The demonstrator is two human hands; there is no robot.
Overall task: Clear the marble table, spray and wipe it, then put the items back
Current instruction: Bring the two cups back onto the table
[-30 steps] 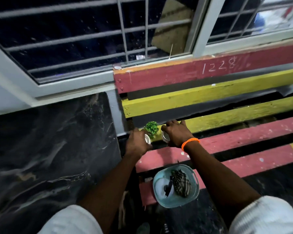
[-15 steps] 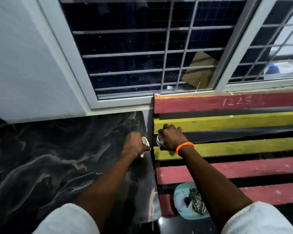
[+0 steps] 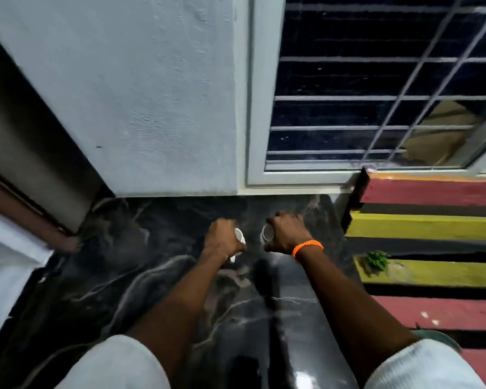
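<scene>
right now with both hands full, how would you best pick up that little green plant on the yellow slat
Grip the small green plant low, at its base beneath the foliage, coming from above and the left. It stands on the yellow slat, open on those sides; its base is too blurred to judge.

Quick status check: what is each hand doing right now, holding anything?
Left hand: fingers curled round a small white cup, above the marble table.
Right hand: grips a small shiny metal cup.

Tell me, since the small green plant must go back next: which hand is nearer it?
Right. The right hand is just left of the green plant on the bench; the left hand lies farther left.
</scene>
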